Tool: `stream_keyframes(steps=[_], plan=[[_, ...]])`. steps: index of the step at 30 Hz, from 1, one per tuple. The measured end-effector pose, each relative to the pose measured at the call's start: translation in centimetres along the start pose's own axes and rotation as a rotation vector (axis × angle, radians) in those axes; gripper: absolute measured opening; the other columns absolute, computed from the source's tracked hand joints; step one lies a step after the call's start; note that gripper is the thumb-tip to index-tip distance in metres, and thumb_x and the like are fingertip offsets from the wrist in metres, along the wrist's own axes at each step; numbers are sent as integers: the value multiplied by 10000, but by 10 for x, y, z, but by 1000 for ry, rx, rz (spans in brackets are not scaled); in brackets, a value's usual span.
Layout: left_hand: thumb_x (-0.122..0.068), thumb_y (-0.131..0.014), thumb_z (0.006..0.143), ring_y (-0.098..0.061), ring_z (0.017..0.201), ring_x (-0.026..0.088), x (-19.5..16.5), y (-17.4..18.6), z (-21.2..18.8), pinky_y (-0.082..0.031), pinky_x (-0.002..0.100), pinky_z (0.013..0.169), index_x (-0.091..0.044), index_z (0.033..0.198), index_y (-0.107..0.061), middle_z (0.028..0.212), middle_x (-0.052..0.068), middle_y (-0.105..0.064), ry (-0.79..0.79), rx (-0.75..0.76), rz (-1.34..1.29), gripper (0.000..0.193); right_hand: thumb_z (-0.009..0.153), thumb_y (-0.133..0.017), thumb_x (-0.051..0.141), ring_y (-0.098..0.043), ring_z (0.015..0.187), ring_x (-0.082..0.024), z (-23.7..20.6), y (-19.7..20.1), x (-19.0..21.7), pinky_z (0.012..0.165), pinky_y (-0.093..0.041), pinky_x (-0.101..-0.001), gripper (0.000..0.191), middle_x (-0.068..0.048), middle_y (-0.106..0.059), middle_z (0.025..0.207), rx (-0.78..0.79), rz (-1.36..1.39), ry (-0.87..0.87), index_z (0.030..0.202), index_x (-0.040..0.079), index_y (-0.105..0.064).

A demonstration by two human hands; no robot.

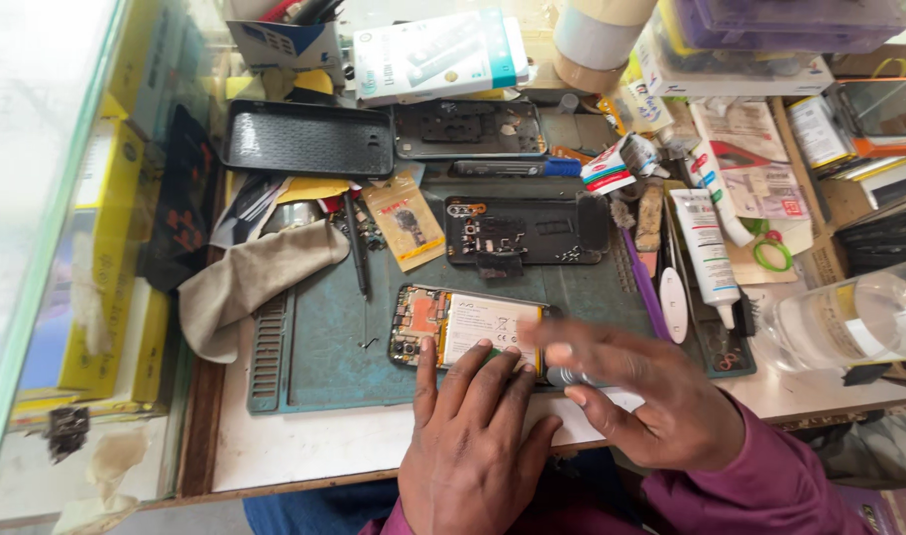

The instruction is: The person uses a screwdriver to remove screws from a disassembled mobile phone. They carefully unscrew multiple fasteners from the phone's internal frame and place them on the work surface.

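An opened phone [453,327] lies on the teal work mat [314,357], its white battery and circuit boards facing up. My left hand [473,436] rests flat with its fingertips on the phone's near edge. My right hand [631,386] is blurred beside the phone's right end, fingers spread, a small grey object [562,376] under the thumb side. Whether it grips that object I cannot tell. A dark inner phone frame [527,230] lies farther back on the mat.
A beige cloth [255,277] lies left of the mat. Black tweezers [357,246], a black phone cover [309,139], a white glue tube [706,248], a purple pry tool [646,287], a clear bottle [849,317], boxes and tape rolls crowd the back and right.
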State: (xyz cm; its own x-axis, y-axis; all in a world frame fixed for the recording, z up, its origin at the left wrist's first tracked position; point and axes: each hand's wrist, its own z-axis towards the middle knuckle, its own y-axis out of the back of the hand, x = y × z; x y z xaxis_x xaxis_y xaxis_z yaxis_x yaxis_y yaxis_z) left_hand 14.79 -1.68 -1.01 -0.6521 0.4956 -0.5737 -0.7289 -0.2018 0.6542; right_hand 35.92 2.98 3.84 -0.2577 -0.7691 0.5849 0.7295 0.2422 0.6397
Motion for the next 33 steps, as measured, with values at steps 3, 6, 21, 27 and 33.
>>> stream_keyframes(steps=[3, 6, 21, 27, 33], plan=[[-336, -786, 822, -564, 1302, 319, 0, -1, 0, -217, 643, 1213, -50, 1223, -717, 1268, 108, -658, -9, 0, -10, 497, 912, -823, 75, -801, 1037, -225, -4, -2, -2, 863, -663, -308, 532, -125, -777, 1154, -66, -56, -82, 1383, 118, -580], [-346, -784, 834, -557, 1305, 328, 0, 0, -1, -208, 652, 1206, -44, 1218, -713, 1271, 117, -653, -21, 7, -9, 493, 866, -868, 130, -771, 1029, -237, -9, -3, -4, 837, -657, -308, 594, -132, -757, 1152, -132, -151, -114, 1381, 109, -574], [-360, -769, 847, -556, 1310, 329, -2, 1, -3, -212, 646, 1200, -42, 1215, -716, 1273, 120, -655, -11, 6, 7, 489, 867, -877, 153, -804, 1062, -211, -8, 3, -5, 831, -653, -313, 645, -122, -774, 1173, -63, -174, -109, 1415, 120, -540], [-358, -766, 845, -548, 1312, 339, -3, 1, -2, -210, 645, 1190, -42, 1217, -716, 1278, 127, -655, 6, 21, 6, 491, 819, -890, 216, -810, 907, -189, -3, 0, -6, 727, -631, -305, 670, -63, -791, 1035, -41, -226, -121, 1396, 133, -558], [-357, -765, 855, -549, 1315, 325, -2, 0, -2, -210, 646, 1208, -53, 1224, -719, 1275, 110, -656, 4, 17, 18, 480, 896, -839, 134, -815, 991, -222, 8, 5, -1, 784, -648, -311, 624, -88, -782, 1095, -7, -135, -37, 1426, 128, -510]])
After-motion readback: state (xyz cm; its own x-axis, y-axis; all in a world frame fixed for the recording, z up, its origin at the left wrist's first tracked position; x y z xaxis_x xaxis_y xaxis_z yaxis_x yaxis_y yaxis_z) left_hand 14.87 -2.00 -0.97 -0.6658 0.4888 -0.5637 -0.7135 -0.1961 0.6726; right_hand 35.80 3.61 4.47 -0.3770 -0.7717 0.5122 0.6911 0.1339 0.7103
